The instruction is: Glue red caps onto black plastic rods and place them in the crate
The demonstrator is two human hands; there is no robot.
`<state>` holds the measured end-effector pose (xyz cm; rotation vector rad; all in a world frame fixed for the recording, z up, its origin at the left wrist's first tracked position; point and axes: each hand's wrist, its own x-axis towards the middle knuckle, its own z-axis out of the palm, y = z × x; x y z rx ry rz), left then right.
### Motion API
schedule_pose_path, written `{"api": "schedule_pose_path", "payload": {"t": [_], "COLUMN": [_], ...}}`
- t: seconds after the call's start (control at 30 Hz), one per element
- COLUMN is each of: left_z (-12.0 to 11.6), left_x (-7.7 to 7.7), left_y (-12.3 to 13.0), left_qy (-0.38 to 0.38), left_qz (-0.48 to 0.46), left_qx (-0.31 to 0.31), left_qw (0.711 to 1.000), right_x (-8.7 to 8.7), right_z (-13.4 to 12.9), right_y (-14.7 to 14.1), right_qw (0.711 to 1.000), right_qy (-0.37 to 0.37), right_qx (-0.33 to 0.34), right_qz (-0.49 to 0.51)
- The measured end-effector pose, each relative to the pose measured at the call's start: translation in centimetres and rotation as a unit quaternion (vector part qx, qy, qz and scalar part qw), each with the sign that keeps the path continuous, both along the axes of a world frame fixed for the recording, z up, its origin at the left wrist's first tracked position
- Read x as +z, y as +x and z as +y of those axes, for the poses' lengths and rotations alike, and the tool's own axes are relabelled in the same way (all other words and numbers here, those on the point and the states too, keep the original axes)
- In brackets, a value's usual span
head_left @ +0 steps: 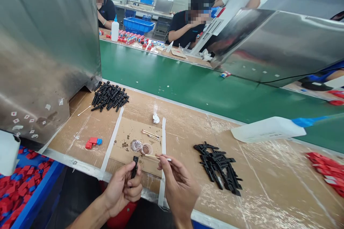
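Note:
My left hand (pixel 125 184) pinches a small black plastic part (pixel 135 166), held upright over the bench's front edge. Between the thumb and fingers of my right hand (pixel 178 184) is a cotton swab (pixel 153 156), its white end sticking out to the right and its other end pointing left at a small clear cup (pixel 147 149) with brown residue. Beside that cup is a clear round lid or second cup (pixel 136 145). Several used swabs (pixel 150 135) lie behind them on a stained cardboard sheet (pixel 126 125). Two heaps of black parts flank the sheet, one at back left (pixel 110 96), one at right (pixel 220 166).
A red and blue piece (pixel 93 142) lies left of the sheet. On the right are a white squeeze bottle (pixel 268 130) and red parts (pixel 326 171). A blue bin (pixel 51 182) of red pieces stands lower left. Beyond the green belt (pixel 172 75), people sit working; metal panels (pixel 48 50) rise at the sides.

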<state>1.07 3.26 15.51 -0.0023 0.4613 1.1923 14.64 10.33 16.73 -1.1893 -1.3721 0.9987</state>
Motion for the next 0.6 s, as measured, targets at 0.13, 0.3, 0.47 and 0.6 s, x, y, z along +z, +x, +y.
{"api": "schedule_pose_path", "payload": {"t": [0.13,0.3,0.47,0.6], "left_z": [-0.4,-1.3,-2.1,-1.7], "left_x": [0.0,0.1,0.9,1.0], "left_y": [0.0,-0.2,0.0,0.3], "left_qy": [-0.007,0.021,0.112,0.148], "left_qz": [0.015,0.004,-0.030,-0.002], "left_qx": [0.018,0.020,-0.053,-0.115], "left_qw": [1.000,1.000,0.992,0.982], "right_x": [-0.6,-0.3,0.2,-0.4], "right_z": [1.9,3.1,-0.7,-4.4], "right_y": [-0.3,-0.1,0.9,0.5], "right_qw": [0.999,0.996,0.999,0.949], "right_qy": [-0.033,-0.016,-0.042,-0.206], "right_qx": [-0.006,0.053,0.018,0.183], "right_qz": [-0.028,-0.074,-0.024,0.156]}}
